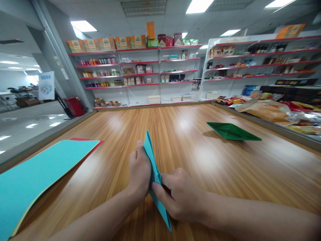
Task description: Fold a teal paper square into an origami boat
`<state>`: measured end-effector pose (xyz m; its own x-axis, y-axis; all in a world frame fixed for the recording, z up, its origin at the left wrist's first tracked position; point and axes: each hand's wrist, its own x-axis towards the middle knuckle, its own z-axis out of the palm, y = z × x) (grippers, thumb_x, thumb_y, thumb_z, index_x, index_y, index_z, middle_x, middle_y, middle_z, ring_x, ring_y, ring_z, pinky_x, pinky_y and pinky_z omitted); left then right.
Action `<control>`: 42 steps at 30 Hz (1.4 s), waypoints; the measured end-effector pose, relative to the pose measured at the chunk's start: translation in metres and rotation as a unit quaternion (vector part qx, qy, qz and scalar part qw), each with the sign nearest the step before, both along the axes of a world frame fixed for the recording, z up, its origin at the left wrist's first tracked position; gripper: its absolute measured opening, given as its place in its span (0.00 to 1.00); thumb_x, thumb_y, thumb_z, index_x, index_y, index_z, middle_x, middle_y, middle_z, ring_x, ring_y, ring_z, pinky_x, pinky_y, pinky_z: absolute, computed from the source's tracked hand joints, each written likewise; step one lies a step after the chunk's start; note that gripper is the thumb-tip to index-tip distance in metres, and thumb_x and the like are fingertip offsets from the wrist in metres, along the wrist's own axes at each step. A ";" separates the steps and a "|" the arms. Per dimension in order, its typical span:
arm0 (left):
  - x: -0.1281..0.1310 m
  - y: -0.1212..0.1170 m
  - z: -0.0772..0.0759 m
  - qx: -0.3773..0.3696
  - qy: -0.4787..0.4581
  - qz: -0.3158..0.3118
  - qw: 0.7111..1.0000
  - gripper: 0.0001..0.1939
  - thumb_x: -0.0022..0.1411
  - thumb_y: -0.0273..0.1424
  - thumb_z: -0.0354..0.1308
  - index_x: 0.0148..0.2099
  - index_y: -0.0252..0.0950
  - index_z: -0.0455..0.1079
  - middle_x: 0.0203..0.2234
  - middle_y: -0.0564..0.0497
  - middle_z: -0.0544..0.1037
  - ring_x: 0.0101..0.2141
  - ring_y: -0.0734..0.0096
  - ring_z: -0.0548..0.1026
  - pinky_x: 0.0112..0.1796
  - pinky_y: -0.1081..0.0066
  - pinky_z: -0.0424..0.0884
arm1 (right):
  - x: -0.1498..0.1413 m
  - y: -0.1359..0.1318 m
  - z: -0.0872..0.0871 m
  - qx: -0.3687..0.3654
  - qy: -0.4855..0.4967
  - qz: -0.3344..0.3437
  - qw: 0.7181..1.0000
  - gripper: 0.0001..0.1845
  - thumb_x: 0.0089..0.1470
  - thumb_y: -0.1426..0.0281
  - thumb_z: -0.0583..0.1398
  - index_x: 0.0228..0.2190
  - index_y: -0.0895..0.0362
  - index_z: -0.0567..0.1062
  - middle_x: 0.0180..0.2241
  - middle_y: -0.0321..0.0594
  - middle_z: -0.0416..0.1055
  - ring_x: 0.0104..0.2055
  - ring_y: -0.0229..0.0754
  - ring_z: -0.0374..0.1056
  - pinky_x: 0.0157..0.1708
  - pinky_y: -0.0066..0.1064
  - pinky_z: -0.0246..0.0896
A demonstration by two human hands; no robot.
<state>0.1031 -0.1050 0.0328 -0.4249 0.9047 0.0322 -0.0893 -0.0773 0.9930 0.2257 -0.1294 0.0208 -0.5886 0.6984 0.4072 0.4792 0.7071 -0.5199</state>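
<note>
Between my hands stands a folded piece of light blue paper [153, 160], tilted on its edge above the wooden table. My left hand [140, 169] is pressed along its left face, thumb up near the top; most of its fingers are hidden behind the paper. My right hand [182, 194] pinches the paper's lower right side between thumb and curled fingers. Farther right lies a folded dark green paper shape [232, 131] with raised points. At the left is a stack of paper sheets [47, 167], light blue on top, with yellow and red edges showing beneath.
The wood-grain table [120, 134] has a raised rim. Beyond its right edge lie packaged snacks [268, 112]. Shelves [140, 83] with boxes and bottles stand behind, and more shelves [250, 75] are at the right. A red box [74, 106] is on the floor at left.
</note>
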 end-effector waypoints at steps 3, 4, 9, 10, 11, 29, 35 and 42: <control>0.004 -0.004 -0.001 -0.025 0.043 0.020 0.999 0.23 0.61 0.46 0.48 0.20 0.39 0.55 0.14 0.56 0.59 0.16 0.74 0.58 0.17 0.73 0.56 | 0.002 0.002 -0.002 -0.006 0.026 -0.015 1.000 0.20 0.56 0.69 0.49 0.15 0.58 0.56 0.13 0.30 0.50 0.14 0.29 0.46 0.17 0.25 0.38; 0.005 -0.005 -0.002 -0.028 0.055 0.016 0.998 0.24 0.62 0.47 0.48 0.20 0.39 0.55 0.14 0.56 0.59 0.16 0.74 0.58 0.17 0.73 0.56 | 0.003 0.002 -0.002 -0.014 0.031 -0.027 0.999 0.21 0.56 0.69 0.49 0.14 0.58 0.54 0.12 0.30 0.48 0.14 0.28 0.45 0.17 0.25 0.37; 0.007 -0.005 -0.007 0.002 0.099 -0.010 0.995 0.26 0.63 0.49 0.46 0.19 0.40 0.50 0.13 0.57 0.55 0.16 0.75 0.55 0.16 0.73 0.52 | 0.004 0.003 0.000 -0.081 0.025 -0.056 0.995 0.22 0.56 0.66 0.50 0.13 0.57 0.55 0.12 0.30 0.50 0.14 0.29 0.48 0.16 0.25 0.38; 0.008 -0.005 -0.006 0.010 0.106 -0.014 0.994 0.26 0.62 0.49 0.47 0.18 0.40 0.50 0.13 0.57 0.55 0.16 0.75 0.55 0.16 0.73 0.52 | 0.004 0.003 0.001 -0.089 0.031 -0.039 0.995 0.22 0.57 0.66 0.49 0.14 0.57 0.55 0.13 0.31 0.51 0.15 0.29 0.49 0.16 0.25 0.40; 0.008 -0.006 -0.005 0.014 0.111 -0.020 0.994 0.26 0.62 0.49 0.49 0.18 0.39 0.51 0.13 0.57 0.56 0.16 0.75 0.56 0.17 0.73 0.52 | 0.004 0.003 0.003 -0.091 0.037 -0.011 0.995 0.22 0.58 0.66 0.47 0.14 0.57 0.54 0.13 0.31 0.51 0.15 0.29 0.49 0.17 0.25 0.41; 0.011 -0.006 -0.002 -0.035 0.063 -0.085 0.994 0.25 0.59 0.46 0.55 0.17 0.38 0.58 0.14 0.55 0.61 0.17 0.73 0.60 0.19 0.73 0.55 | 0.012 0.009 0.000 -0.055 0.124 0.072 0.988 0.26 0.61 0.64 0.45 0.13 0.56 0.51 0.12 0.30 0.47 0.14 0.29 0.47 0.16 0.25 0.42; 0.014 -0.012 -0.015 0.043 0.124 -0.085 0.988 0.23 0.63 0.43 0.51 0.20 0.36 0.61 0.16 0.53 0.65 0.19 0.71 0.63 0.20 0.73 0.56 | 0.011 0.025 -0.005 -0.140 0.173 -0.091 0.971 0.27 0.58 0.56 0.50 0.14 0.56 0.54 0.15 0.31 0.47 0.17 0.30 0.45 0.15 0.25 0.38; 0.005 -0.004 -0.011 0.035 0.081 -0.216 0.973 0.28 0.63 0.51 0.47 0.19 0.37 0.60 0.12 0.53 0.64 0.13 0.73 0.62 0.15 0.74 0.55 | 0.011 0.024 0.000 -0.298 0.241 0.056 0.922 0.33 0.57 0.47 0.49 0.12 0.59 0.64 0.10 0.35 0.59 0.12 0.31 0.54 0.11 0.23 0.45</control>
